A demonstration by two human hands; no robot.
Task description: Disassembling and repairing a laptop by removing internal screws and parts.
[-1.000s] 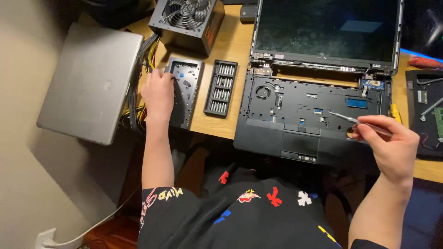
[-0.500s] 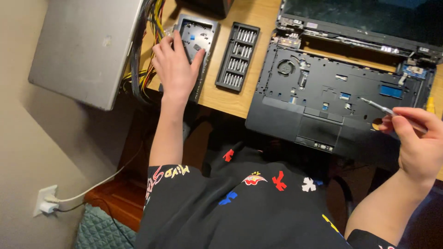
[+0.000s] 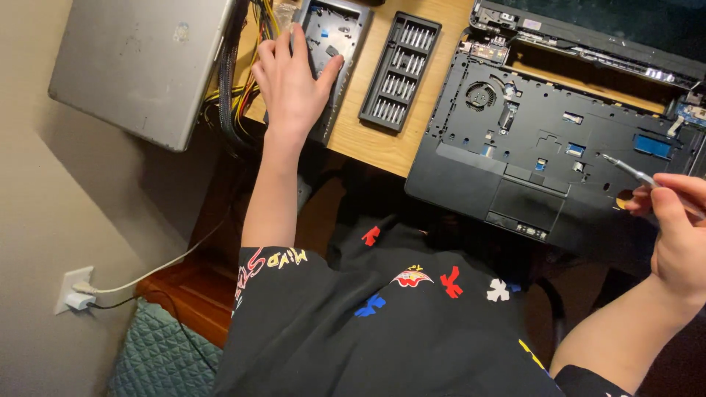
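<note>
The left hand (image 3: 293, 84) lies flat with fingers spread on a grey rectangular parts tray (image 3: 332, 44) that sits on the light wooden worktop (image 3: 382, 143). Just right of that hand lies a black oblong case of screwdriver bits (image 3: 400, 71). Left of it, bundled black and yellow cables (image 3: 234, 81) run beside a grey metal computer case (image 3: 140, 62). The right hand (image 3: 680, 235) pinches a slim silver screwdriver (image 3: 629, 169), its tip hovering over the opened black laptop base (image 3: 544, 147), which lies between the two hands, with its round fan (image 3: 480, 95) exposed.
</note>
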